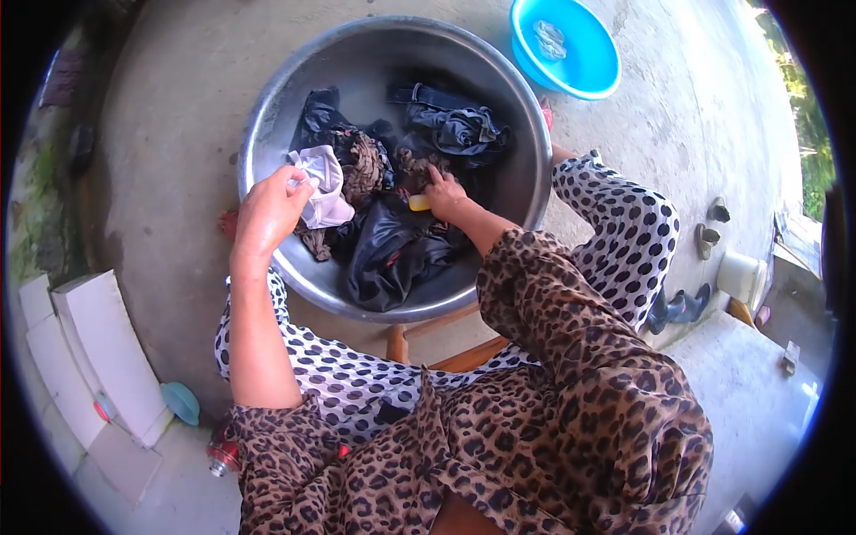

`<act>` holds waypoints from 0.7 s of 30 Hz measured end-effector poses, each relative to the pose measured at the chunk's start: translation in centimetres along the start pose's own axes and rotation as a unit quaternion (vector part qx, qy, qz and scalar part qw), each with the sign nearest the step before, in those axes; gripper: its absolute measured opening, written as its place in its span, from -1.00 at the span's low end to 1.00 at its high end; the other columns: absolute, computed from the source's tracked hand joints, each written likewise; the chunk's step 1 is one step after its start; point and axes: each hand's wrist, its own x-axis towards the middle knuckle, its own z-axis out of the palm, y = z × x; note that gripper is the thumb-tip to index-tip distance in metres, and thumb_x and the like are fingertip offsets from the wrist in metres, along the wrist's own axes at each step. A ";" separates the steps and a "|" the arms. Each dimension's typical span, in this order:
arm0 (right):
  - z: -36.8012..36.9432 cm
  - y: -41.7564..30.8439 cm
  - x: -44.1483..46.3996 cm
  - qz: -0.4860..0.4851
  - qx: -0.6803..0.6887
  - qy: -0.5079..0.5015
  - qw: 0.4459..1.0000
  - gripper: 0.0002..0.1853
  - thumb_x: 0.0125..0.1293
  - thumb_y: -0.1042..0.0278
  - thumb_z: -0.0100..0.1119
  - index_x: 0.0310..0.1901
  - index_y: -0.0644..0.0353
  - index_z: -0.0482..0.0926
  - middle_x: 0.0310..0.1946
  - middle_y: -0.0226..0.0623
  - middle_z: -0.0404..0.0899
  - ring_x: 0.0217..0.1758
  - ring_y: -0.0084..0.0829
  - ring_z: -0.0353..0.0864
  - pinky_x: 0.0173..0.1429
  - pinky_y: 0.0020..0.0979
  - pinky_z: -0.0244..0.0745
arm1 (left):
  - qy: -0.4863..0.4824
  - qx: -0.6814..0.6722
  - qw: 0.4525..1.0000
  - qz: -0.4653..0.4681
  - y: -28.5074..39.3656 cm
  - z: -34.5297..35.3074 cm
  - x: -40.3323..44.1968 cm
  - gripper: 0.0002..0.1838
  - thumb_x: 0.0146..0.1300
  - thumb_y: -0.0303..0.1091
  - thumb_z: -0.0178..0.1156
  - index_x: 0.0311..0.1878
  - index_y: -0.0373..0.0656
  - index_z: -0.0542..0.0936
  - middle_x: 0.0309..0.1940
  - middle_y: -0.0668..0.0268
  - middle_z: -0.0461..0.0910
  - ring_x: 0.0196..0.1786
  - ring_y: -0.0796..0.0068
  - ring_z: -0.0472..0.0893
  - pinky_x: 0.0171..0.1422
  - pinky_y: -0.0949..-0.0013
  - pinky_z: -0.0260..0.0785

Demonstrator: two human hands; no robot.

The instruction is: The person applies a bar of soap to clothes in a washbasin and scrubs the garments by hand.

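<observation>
A wide metal basin (pixel 294 80) holds a heap of dark, wet-looking clothes (pixel 392 254). At its left side my left hand (pixel 275 207) grips a pale lilac cloth item (pixel 328 192) between thumb and fingers, lifted over the heap. Near the middle of the basin my right hand (pixel 443 192) rests on the clothes beside a yellow bar (pixel 419 203). Its fingers point to the brown patterned cloth, and whether they hold the bar is unclear. Blue-black denim (pixel 459 127) lies farther back in the basin.
Beyond the basin at the right is a blue tub (pixel 596 67) with a crumpled pale item inside. A wooden stool edge (pixel 468 358) shows below the basin. Shoes (pixel 707 241) and a white bucket (pixel 742 276) stand at the right; pale slabs (pixel 111 343) are at the left.
</observation>
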 end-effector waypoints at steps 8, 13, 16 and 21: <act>-0.5 1.7 -1.1 0.072 0.053 -0.152 0.984 -0.54 0.09 0.22 0.31 0.04 0.22 0.61 0.14 0.03 0.53 0.14 -0.02 0.59 0.21 -0.17 0.51 | 0.007 -0.016 1.000 0.002 -1.4 0.3 0.5 -0.66 0.32 -0.12 0.23 -0.04 -0.21 0.61 -0.40 0.13 0.69 -0.36 0.37 0.66 -0.18 0.29 0.46; -9.5 1.4 1.9 -0.045 0.003 -0.231 0.972 -0.52 0.06 0.07 0.27 -0.07 0.26 0.64 -0.32 -0.08 0.70 -0.28 -0.16 0.73 -0.20 -0.22 0.63 | 0.015 -0.015 0.999 0.033 -3.3 1.6 1.6 -0.68 0.28 -0.12 0.27 -0.11 -0.20 0.62 -0.41 0.18 0.68 -0.44 0.47 0.63 -0.26 0.33 0.46; -17.7 -1.0 -0.9 0.026 0.127 -0.205 0.970 -0.56 0.05 0.15 0.34 -0.09 0.28 0.62 -0.49 -0.21 0.63 -0.49 -0.31 0.66 -0.42 -0.30 0.58 | 0.011 -0.031 0.999 0.034 -4.1 2.3 1.3 -0.68 0.28 -0.12 0.28 -0.14 -0.20 0.61 -0.41 0.20 0.68 -0.43 0.49 0.64 -0.26 0.33 0.47; -28.5 -3.6 -6.2 0.066 0.519 -0.117 0.844 -0.80 0.15 0.40 0.34 -0.30 0.18 0.47 -0.64 -0.51 0.27 -0.72 -0.63 0.15 -0.62 -0.49 0.07 | -0.085 -0.156 0.979 0.104 -1.6 6.2 1.0 -0.43 0.17 -0.14 0.40 0.20 -0.15 0.52 -0.11 0.14 0.67 -0.03 0.38 0.65 0.11 0.35 0.45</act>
